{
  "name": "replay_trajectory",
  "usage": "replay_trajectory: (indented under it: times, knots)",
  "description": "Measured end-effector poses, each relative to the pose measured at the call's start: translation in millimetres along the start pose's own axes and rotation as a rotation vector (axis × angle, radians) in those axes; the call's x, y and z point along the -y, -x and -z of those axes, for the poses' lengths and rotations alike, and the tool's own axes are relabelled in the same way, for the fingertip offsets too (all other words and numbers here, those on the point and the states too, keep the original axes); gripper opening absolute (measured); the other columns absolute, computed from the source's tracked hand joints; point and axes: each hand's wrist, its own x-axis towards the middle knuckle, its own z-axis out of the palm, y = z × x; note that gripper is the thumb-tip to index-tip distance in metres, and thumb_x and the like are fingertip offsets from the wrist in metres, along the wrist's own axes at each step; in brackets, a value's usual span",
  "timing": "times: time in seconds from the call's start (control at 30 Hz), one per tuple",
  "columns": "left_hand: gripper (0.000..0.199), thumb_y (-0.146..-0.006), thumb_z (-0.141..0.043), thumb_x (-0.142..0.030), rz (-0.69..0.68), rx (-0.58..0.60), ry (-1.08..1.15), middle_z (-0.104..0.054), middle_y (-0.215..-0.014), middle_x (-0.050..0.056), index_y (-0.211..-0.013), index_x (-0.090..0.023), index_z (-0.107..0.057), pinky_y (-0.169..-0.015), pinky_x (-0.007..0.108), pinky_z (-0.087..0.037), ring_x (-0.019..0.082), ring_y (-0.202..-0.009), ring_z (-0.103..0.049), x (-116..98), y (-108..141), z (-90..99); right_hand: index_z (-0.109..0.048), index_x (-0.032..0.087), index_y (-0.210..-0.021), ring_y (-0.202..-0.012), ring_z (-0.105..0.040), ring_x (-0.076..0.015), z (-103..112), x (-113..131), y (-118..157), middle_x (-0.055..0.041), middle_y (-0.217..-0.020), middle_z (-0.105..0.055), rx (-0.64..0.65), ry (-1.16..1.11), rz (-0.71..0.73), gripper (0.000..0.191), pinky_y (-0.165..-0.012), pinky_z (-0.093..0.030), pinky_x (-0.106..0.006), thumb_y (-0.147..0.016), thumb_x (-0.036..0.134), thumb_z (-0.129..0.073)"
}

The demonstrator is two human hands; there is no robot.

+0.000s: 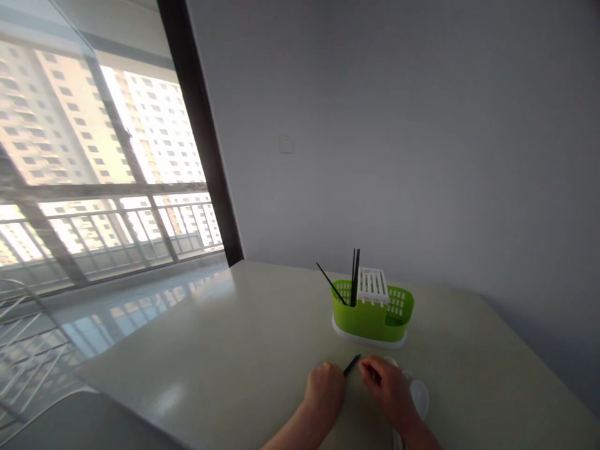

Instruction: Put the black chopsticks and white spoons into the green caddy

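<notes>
My left hand [324, 392] is closed in a fist around black chopsticks [352, 364], whose dark ends stick out toward the upper right. Close by on the right, my right hand [387, 384] has its fingers curled in near those ends; whether anything is inside them is hidden. White spoons [419, 399] lie on the table beside and partly under my right hand and forearm. Beyond both hands stands a green cutlery holder [360, 324] on a white base. Several black chopsticks [355, 281] stand in its left compartment, one leaning left.
A white slatted rack [373, 286] is fitted over the middle of the holder. The pale table [225, 350] reaches back to a grey wall [398, 137]. A dark chair back or similar edge [107, 422] is at lower left, with a window [117, 162] beyond.
</notes>
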Motion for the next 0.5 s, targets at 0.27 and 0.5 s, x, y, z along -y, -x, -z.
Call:
replay_trajectory:
  times: [0.27,0.5]
  knots:
    - [0.028,-0.073,-0.044,-0.011,0.09,-0.101,0.027,-0.068,-0.087,0.014,-0.091,-0.014,-0.065,-0.068,0.031,-0.047,0.025,-0.084,-0.065,30,-3,19.5,-0.059,0.021,-0.072,-0.061,-0.054,-0.0136,-4,3,0,0.0017,-0.067,-0.06,0.067,0.028,0.021,0.02,-0.058,-0.035,-0.024,-0.086,0.026,-0.047]
    - [0.014,-0.071,-0.048,-0.022,-0.033,-0.361,0.458,-0.067,-0.07,0.001,-0.074,-0.019,-0.061,-0.056,0.02,-0.039,0.012,-0.063,-0.06,21,-1,52.6,-0.06,0.022,-0.104,-0.054,-0.052,-0.0116,-24,3,7,0.0047,-0.066,-0.061,0.217,-0.18,0.032,0.03,-0.053,-0.035,-0.021,-0.074,0.027,-0.061]
